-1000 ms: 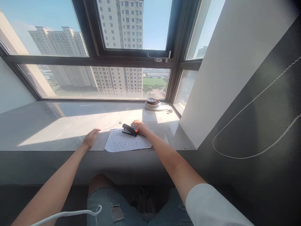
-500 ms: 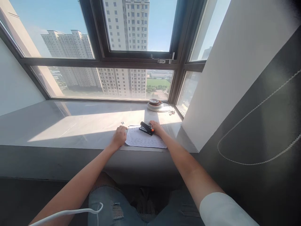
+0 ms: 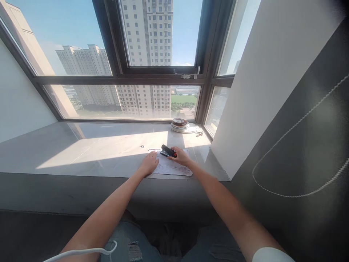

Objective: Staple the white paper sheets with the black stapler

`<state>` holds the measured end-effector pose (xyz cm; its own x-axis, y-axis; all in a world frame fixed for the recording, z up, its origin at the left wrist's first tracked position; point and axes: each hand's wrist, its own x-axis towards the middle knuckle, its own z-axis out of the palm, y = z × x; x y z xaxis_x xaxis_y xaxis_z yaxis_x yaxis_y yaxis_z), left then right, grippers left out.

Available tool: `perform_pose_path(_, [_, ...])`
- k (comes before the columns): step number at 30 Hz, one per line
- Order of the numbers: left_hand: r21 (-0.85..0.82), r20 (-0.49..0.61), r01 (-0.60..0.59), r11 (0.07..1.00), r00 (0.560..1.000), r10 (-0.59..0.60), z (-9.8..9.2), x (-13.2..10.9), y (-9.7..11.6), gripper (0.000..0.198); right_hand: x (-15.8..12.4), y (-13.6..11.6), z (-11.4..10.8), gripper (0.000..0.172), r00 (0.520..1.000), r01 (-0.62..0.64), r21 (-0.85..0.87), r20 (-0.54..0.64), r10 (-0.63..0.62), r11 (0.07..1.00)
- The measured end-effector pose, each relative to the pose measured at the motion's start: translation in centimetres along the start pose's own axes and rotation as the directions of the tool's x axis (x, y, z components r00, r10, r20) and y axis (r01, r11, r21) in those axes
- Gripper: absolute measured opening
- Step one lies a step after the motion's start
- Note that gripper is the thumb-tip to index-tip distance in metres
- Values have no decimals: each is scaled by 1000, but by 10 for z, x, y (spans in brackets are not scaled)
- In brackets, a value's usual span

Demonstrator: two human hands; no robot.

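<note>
Printed sheets of paper lie on the windowsill near its front edge. My left hand rests flat on their left side, fingers stretched forward. A black stapler with an orange-red spot at its rear sits over the upper part of the paper, its front end pointing left and away. Around the stapler's rear end my right hand is closed, thumb on the near side. Just beyond the paper's far left edge lie a couple of small dark staple strips.
Stacked plates stand by the window corner, with a small metal bunch, perhaps keys, beside them. A white wall rises at the right, and a beaded blind chain hangs there. A white cable crosses my left forearm.
My left hand has moved right from the paper's edge onto the sheets and flattened. My right hand has come back from beyond the stapler and closed on its rear end.
</note>
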<state>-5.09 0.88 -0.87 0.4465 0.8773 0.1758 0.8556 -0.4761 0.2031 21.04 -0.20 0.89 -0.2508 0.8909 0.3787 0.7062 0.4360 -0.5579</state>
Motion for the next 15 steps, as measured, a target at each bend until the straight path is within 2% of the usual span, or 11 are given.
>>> perform_pose_path(3, [22, 83, 17, 1000, 996, -19, -11, 4, 7, 57, -7, 1, 3, 36, 998, -59, -14, 9, 59, 998])
perform_pose_path(6, [20, 131, 68, 998, 989, -70, -19, 9, 14, 54, -8, 6, 4, 37, 996, -83, 55, -13, 84, 995])
perform_pose_path(11, [-39, 67, 142, 989, 988, -139, -9, 7, 24, 52, -7, 12, 6, 38, 998, -43, 119, -34, 47, 992])
perform_pose_path(15, [-144, 10, 119, 982, 993, -119, 3, 0, 24, 60, -8, 18, 6, 41, 998, -55, 196, -8, 58, 979])
